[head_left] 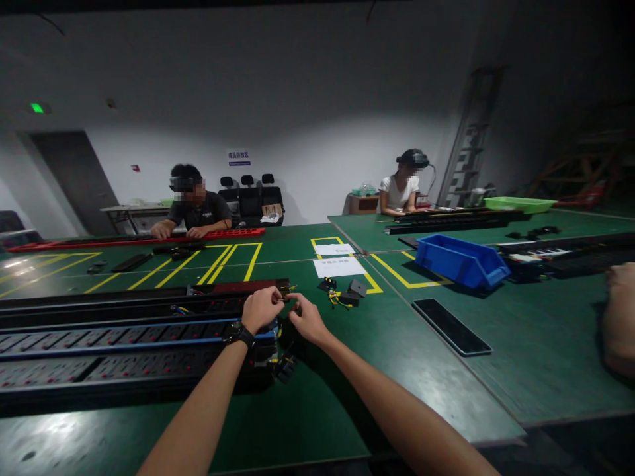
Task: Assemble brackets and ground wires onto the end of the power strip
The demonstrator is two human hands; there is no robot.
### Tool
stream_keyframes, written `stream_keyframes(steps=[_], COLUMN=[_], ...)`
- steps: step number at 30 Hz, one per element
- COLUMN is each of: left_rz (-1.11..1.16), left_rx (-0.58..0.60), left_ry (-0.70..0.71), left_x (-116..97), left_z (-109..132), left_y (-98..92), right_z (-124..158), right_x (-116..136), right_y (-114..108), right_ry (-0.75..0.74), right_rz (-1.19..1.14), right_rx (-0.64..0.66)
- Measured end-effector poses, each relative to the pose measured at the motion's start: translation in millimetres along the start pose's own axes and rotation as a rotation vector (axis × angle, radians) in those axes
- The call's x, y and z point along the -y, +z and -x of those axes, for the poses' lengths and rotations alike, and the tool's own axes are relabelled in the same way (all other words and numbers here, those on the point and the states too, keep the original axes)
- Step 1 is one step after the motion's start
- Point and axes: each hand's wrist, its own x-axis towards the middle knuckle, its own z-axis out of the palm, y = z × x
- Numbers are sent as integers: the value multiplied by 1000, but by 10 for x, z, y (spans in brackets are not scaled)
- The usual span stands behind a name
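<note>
My left hand point(261, 309), with a dark watch point(241, 335) on its wrist, is closed in a pinch at the right end of the farthest long black strip point(163, 301). My right hand point(307, 319) meets it from the right, its fingers also pinched. Whatever lies between the fingertips is too small to make out. Nearer to me lie a blue-edged strip point(124, 338) with rows of black sockets and another socket strip point(149, 362). Short wires and a black connector piece point(284, 367) stick out at their right ends.
Beyond my right hand are black parts with yellow wires point(342, 297) and paper sheets point(338, 267). A phone-like black slab point(451, 327) and a blue bin point(459, 261) lie to the right. Two people point(198, 210) work across the green table; another person's arm point(620, 320) shows at right.
</note>
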Motion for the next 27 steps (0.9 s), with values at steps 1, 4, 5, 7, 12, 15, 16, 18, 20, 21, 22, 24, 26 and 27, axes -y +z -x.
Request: stream_keyframes(steps=[1,4,5,7,12,15,16,18,20,21,22,24,26,27], left_rz=[3,0,-4,-12,8,24,30,40,49,53,55,58,59,60], left_rx=[0,-14,-23,-42,-41,-39,-39,-39,-39,-39,-40,-40,-36,-35], left_ry=[0,20,30,45,55,57,54,44,35,31,27,26,32,35], left_x=[7,28,35,53,99,110,110,106,101,99,97,94,89,86], left_z=[-1,0,1,1,-20,-26,-25,-19,-12,-10,-7,-3,2,5], left_y=[4,18,24,39,81,87,86,82,79,77,75,68,56,49], right_z=[-4,-45,-66,-109,-112,-33,-8,26,31,26,18,2,-4,-3], right_x=[5,2,-13,-75,-401,-627,-689,-778,-817,-820,-813,-785,-754,-743], right_y=[-20,-186,-282,-533,-1305,-1654,-1726,-1793,-1777,-1749,-1716,-1653,-1613,-1604], right_ry=[20,90,112,164,453,637,681,708,700,691,682,662,638,625], right_rz=[12,103,148,247,424,482,504,545,592,617,638,664,676,677], right_rx=[-21,-82,-106,-172,-380,-429,-420,-363,-312,-292,-273,-231,-190,-171])
